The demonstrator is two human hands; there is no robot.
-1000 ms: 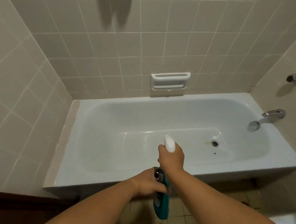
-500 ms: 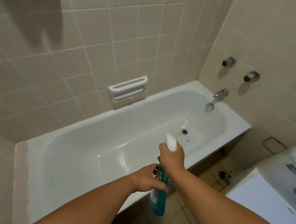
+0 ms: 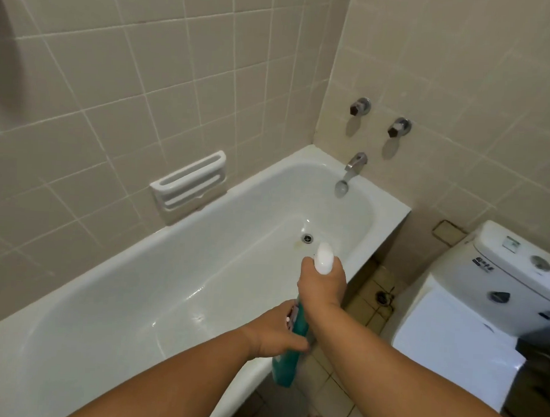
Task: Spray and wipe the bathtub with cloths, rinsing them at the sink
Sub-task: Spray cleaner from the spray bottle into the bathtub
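"Gripping the bottle [image 3: 288,359] two-handed there: right hand [image 3: 322,285] clenched round the neck just under the white spray head [image 3: 323,260], left hand [image 3: 273,332] wrapped round the teal body lower down."

"And where was it?"

"Upright over the near rim of the tub [image 3: 390,209], nozzle pointing toward the drain [image 3: 307,237] end. No cloth in sight."

"How would it handle?"

"Stiff plastic, light to middling, I judged. I couldn't read the fill. Smooth sides, likely slippery once wet. The neck was the place to hold, a finger free for the trigger, and the lower hand looked like steadying. Not fragile, though a drop could crack the head."
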